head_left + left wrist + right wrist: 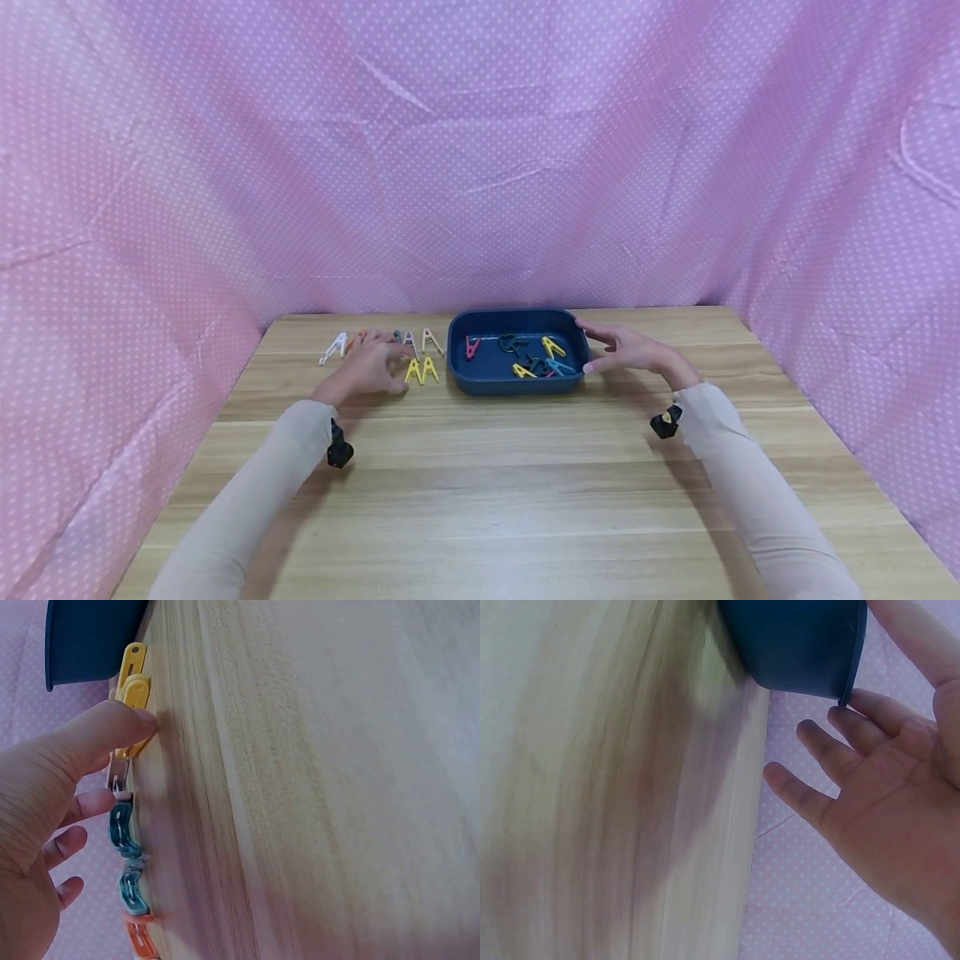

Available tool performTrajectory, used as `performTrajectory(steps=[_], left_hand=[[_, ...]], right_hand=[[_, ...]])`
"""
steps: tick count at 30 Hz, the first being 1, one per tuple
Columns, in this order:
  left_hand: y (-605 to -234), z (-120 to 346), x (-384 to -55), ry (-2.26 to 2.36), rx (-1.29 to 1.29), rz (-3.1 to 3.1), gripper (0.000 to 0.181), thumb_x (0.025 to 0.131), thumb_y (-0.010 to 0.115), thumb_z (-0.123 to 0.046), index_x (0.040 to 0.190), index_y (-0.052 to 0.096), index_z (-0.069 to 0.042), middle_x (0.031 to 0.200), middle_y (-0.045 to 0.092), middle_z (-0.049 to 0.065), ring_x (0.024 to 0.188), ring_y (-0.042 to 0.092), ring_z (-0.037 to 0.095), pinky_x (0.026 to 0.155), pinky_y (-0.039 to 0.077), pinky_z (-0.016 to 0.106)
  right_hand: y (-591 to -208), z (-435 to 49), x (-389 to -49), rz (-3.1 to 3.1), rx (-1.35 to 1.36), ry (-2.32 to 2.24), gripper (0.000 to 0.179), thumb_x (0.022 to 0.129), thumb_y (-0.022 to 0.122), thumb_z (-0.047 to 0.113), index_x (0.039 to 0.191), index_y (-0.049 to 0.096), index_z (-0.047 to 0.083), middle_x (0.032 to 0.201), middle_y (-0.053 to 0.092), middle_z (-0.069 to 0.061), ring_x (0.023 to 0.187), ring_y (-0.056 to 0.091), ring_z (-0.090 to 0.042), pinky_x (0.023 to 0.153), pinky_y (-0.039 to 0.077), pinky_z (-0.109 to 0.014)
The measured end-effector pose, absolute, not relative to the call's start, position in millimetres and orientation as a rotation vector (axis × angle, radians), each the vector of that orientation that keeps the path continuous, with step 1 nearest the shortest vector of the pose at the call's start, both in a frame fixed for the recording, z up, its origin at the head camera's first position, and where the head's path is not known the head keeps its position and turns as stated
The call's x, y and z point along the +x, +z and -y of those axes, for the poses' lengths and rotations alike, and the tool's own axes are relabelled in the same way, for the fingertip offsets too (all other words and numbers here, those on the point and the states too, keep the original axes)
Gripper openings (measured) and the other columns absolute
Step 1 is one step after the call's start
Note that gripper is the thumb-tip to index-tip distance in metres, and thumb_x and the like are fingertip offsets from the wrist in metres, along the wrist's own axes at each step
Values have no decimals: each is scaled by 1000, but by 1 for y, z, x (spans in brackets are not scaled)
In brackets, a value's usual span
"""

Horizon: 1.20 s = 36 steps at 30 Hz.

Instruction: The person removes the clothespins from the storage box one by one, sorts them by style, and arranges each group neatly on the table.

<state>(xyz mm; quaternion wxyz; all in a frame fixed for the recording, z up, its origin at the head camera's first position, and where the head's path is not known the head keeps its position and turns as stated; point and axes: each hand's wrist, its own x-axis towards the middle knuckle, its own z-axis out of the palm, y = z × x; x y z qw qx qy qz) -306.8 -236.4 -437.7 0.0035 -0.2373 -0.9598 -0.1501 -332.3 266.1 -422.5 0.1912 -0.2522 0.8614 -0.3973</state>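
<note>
My left hand [369, 364] hovers at the left over a group of clothespins, fingers spread. In the left wrist view its thumb overlaps a yellow clothespin [135, 691]; whether they touch I cannot tell. Beside that hand in the head view lie two yellow clothespins, one [428, 362] nearer the bin. My right hand [633, 350] rests its fingertips on the right end of a dark blue bin [517, 387], fingers extended. Inside the bin lie a red clothespin [471, 348], a yellow clothespin [552, 347], a blue clothespin [558, 367] and several others.
White [338, 345] and orange [358, 337] clothespins lie left of the left hand, partly hidden. A pale clothespin [427, 335] lies near the bin's left end. Dark green ones [124, 829] show in the left wrist view. A pink dotted curtain [495, 208] hangs behind the wooden table [487, 492].
</note>
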Motion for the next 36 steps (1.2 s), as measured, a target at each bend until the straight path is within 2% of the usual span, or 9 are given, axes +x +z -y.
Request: performTrajectory(steps=[3,5,8,14,19,23,28,33,36], left_hand=[[-438,237,-307,-485,-748,2997,53,73,90,-34,122,74,-19,130,68,12,119,46,33,105,28,59],[-438,237,-307,-496,-744,2995,55,73,90,-34,123,74,-18,125,70,11,122,46,33,108,26,60],[-438,237,-307,-506,-742,2995,55,73,90,-35,123,73,-19,128,69,12,126,46,34,110,25,62],[-436,236,-306,-572,-724,2978,53,73,90,-35,121,74,-18,128,68,11,122,47,34,106,28,60],[-432,232,-306,-595,-707,2956,56,77,88,-34,127,71,-16,140,62,14,130,45,37,107,30,62],[-425,224,-305,-602,-694,2941,56,83,83,-33,133,67,-15,135,64,10,123,48,31,106,32,59],[-416,209,-305,-630,-696,2872,49,85,81,-29,130,69,-15,133,66,9,117,48,28,104,34,57],[-409,195,-306,-623,-749,2796,47,84,81,-28,127,70,-12,125,68,12,105,47,27,93,35,48],[-406,187,-306,-633,-768,2789,48,85,81,-29,128,70,-11,123,68,13,102,45,25,90,33,46]], right_hand=[[-422,-266,-332,-2418,-707,-1116,95,90,79,27,163,20,10,169,18,-21,156,17,-41,121,20,-63],[-422,-266,-332,-2415,-706,-1119,95,90,79,27,163,20,10,169,18,-21,156,17,-41,121,20,-63],[-422,-266,-332,-2413,-703,-1125,95,90,79,26,163,21,10,169,18,-21,156,16,-41,121,20,-63],[-422,-266,-331,-2405,-708,-1142,94,90,79,25,163,21,9,169,17,-21,156,15,-42,121,19,-63],[-422,-266,-330,-2400,-712,-1152,94,90,79,24,163,21,9,169,17,-20,156,15,-42,121,19,-63],[-422,-266,-331,-2393,-724,-1164,94,90,78,22,162,21,7,169,17,-20,156,15,-43,121,19,-63],[-421,-265,-331,-2388,-729,-1176,93,90,78,21,162,21,7,169,16,-20,155,15,-44,121,19,-63],[-421,-265,-331,-2396,-714,-1168,93,90,79,22,162,22,7,169,18,-20,156,16,-43,121,20,-63],[-422,-265,-331,-2400,-707,-1160,94,90,79,23,162,21,8,169,18,-20,156,16,-42,121,19,-62]])
